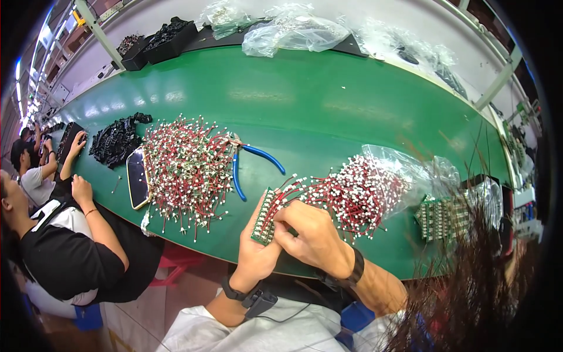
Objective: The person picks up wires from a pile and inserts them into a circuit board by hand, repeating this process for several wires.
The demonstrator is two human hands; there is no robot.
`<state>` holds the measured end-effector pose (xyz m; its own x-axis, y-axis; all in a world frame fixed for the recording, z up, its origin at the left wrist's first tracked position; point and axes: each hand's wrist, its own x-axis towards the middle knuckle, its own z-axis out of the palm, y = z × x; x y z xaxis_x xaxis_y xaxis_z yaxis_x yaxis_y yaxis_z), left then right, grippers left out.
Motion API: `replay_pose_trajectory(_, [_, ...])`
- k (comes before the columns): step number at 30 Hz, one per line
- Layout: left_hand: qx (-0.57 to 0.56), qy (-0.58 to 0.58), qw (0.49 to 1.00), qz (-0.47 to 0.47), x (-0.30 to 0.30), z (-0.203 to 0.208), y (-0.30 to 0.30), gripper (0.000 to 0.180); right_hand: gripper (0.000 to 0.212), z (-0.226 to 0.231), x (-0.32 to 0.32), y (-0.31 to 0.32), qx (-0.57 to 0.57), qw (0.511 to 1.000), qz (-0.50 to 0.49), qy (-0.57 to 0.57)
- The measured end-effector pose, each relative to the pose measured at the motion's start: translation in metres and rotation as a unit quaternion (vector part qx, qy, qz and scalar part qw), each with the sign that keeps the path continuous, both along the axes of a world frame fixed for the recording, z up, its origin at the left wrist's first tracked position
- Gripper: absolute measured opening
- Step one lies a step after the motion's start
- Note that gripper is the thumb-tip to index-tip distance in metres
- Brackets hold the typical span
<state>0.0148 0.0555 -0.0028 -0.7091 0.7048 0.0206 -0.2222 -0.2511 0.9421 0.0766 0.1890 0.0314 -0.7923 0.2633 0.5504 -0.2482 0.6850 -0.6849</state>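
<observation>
Heap of red-wired connectors (pixel 186 170) on the left touches blue-handled pliers (pixel 237 177); a knock to those handles could probably scatter a few. Next comes the left hand (pixel 256 250), fingers closed round a green circuit board (pixel 263 217); a slack hold might let it twist, and red leads (pixel 285 193) crossing one another could snag and be tugged askew. The board lies tilted in the left hand's grasp, just left of the right hand (pixel 308 227), whose thumb and forefinger pinch the leads. Farther right come a second heap (pixel 358 199) and stacked boards (pixel 436 220)
</observation>
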Motion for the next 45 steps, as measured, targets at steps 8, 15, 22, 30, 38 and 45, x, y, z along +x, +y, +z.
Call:
replay_pose_trajectory(8, [0.04, -0.041, 0.998, 0.006, 0.002, 0.007, 0.004, 0.064, 0.012, 0.004, 0.002, -0.004, 0.007, 1.0, -0.009, -0.016])
replay_pose_trajectory(15, [-0.023, 0.076, 0.997, 0.021, 0.0, 0.001, 0.002, 0.07, 0.012, 0.007, 0.005, -0.007, 0.072, 0.997, -0.016, -0.007])
replay_pose_trajectory(22, [-0.054, 0.11, 0.99, 0.073, -0.002, -0.005, -0.002, 0.073, 0.011, 0.004, 0.004, -0.002, 0.031, 0.999, -0.02, -0.012])
replay_pose_trajectory(30, [-0.11, 0.206, 0.972, 0.01, -0.011, 0.01, -0.011, 0.076, 0.014, -0.003, 0.0, -0.006, 0.031, 0.999, -0.026, 0.0])
replay_pose_trajectory(38, [-0.003, -0.051, 0.998, 0.041, -0.025, 0.005, -0.027, 0.066, 0.015, 0.014, 0.006, 0.071, 0.194, 0.955, -0.212, -0.068])
replay_pose_trajectory(45, [-0.004, -0.067, 0.997, 0.039, -0.021, 0.005, -0.026, 0.068, 0.008, -0.004, 0.002, 0.076, 0.28, 0.928, -0.196, -0.149])
